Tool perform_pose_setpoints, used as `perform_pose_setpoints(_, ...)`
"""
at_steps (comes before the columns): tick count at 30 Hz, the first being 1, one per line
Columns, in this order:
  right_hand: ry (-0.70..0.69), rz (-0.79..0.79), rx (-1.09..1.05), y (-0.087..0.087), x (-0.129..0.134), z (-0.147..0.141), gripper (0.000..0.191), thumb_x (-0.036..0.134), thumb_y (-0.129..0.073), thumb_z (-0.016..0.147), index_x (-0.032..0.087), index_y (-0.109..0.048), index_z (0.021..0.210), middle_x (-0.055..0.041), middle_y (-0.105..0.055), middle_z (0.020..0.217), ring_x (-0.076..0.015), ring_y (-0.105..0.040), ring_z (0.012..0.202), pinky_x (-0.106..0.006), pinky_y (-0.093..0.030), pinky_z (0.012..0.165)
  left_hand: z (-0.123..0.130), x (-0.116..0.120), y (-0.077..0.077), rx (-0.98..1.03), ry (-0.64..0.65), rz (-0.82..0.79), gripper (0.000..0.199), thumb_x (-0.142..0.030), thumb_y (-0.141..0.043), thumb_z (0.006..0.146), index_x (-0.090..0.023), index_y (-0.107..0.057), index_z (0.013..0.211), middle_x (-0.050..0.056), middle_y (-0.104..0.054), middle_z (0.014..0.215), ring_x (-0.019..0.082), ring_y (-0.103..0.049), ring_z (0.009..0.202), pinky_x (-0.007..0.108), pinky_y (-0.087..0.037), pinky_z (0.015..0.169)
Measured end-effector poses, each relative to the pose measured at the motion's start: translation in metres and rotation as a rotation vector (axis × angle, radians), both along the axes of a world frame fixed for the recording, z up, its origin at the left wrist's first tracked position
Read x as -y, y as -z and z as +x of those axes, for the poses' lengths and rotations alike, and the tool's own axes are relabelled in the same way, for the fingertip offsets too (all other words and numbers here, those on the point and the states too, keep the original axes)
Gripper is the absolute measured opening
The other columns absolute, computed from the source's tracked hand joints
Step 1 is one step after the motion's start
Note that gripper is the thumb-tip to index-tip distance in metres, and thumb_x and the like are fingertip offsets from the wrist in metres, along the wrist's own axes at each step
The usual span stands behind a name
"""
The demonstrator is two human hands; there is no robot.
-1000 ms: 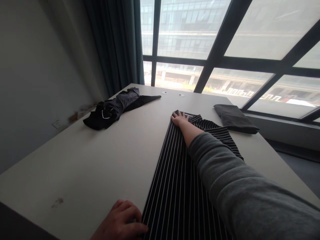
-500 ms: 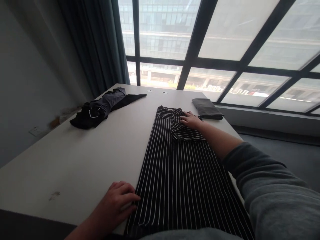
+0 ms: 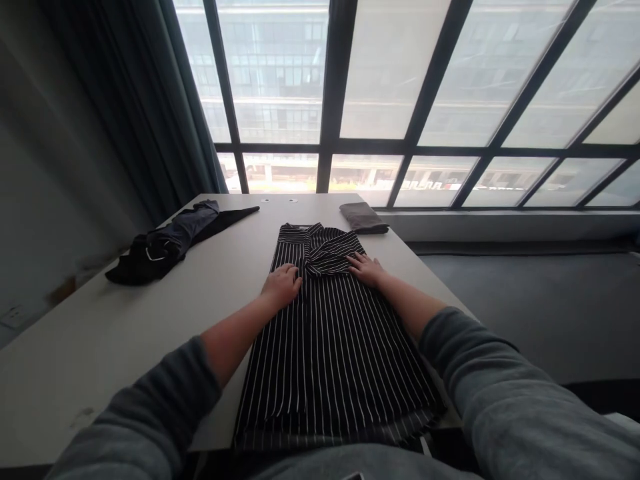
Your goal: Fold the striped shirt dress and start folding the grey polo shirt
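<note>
A black garment with white stripes, apparently a shirt [image 3: 330, 347], lies lengthwise on the white table [image 3: 210, 300]. Its collar end points away from me, and one striped section is folded across the upper right part. My left hand [image 3: 283, 285] rests on the garment's left edge below the collar, fingers slightly bent and gripping nothing visible. Spread flat on the folded section near the right edge is my right hand [image 3: 367, 269], with its fingers apart. The lower hem reaches the table's near edge, close to my body.
A folded grey cloth [image 3: 364, 218] lies at the table's far right. Toward the far left is a crumpled heap of dark clothing [image 3: 170, 240]. Beyond the table stand a large framed window [image 3: 330, 107] and a dark curtain [image 3: 135, 100].
My left hand has moved from the lower left edge up to the upper left of the shirt. My right hand has slid slightly down the folded section. The view has shifted.
</note>
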State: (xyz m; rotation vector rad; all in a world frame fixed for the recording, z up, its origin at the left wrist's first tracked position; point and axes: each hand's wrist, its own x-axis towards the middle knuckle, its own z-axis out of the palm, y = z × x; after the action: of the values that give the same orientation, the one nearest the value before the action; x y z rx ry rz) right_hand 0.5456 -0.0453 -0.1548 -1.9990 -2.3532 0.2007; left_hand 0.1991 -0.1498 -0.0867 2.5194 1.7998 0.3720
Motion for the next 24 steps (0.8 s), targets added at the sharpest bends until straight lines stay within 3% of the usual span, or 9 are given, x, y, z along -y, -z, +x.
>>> perform_pose_setpoints(4,0.009,0.000,-0.018,0.002,-0.003,-0.003,0.067,0.063,-0.026,0.108,0.038,-0.024,0.170,-0.0065,-0.010,0.179,-0.0328,-0.013,0.164,-0.064,-0.013,0.128,0.013,-0.054,0.024,-0.048,-0.033,-0.089,0.064,-0.048,-0.038,0.107,-0.014,-0.044,0.161,0.014,-0.038,0.170,0.030,-0.033,0.159,0.046,-0.028,0.129)
perform_pose_setpoints(9,-0.025,0.018,-0.029,0.000,-0.016,-0.006,0.068,0.065,-0.025,0.107,0.038,-0.024,0.170,-0.0064,-0.010,0.179,-0.0330,-0.013,0.164,-0.064,-0.012,0.128,-0.001,-0.078,0.045,-0.082,-0.053,-0.145,0.075,-0.060,-0.028,0.105,-0.021,-0.029,0.169,0.010,-0.022,0.177,0.030,-0.018,0.164,0.054,-0.017,0.131)
perform_pose_setpoints(15,-0.005,-0.002,-0.030,-0.004,-0.040,-0.017,0.068,0.065,-0.024,0.107,0.038,-0.023,0.170,-0.0057,-0.010,0.179,-0.0325,-0.013,0.164,-0.065,-0.011,0.128,-0.011,-0.099,0.043,-0.113,-0.100,-0.169,0.079,-0.069,-0.025,0.102,-0.029,-0.025,0.170,0.006,-0.016,0.178,0.033,-0.012,0.164,0.060,-0.013,0.130)
perform_pose_setpoints(24,0.004,-0.013,-0.038,-0.012,-0.050,-0.025,0.068,0.065,-0.024,0.107,0.038,-0.023,0.170,-0.0052,-0.009,0.179,-0.0332,-0.013,0.164,-0.066,-0.009,0.128,-0.019,-0.135,0.034,-0.127,-0.158,-0.207,0.080,-0.068,-0.022,0.102,-0.027,-0.023,0.171,0.005,-0.012,0.179,0.033,-0.010,0.165,0.059,-0.011,0.131)
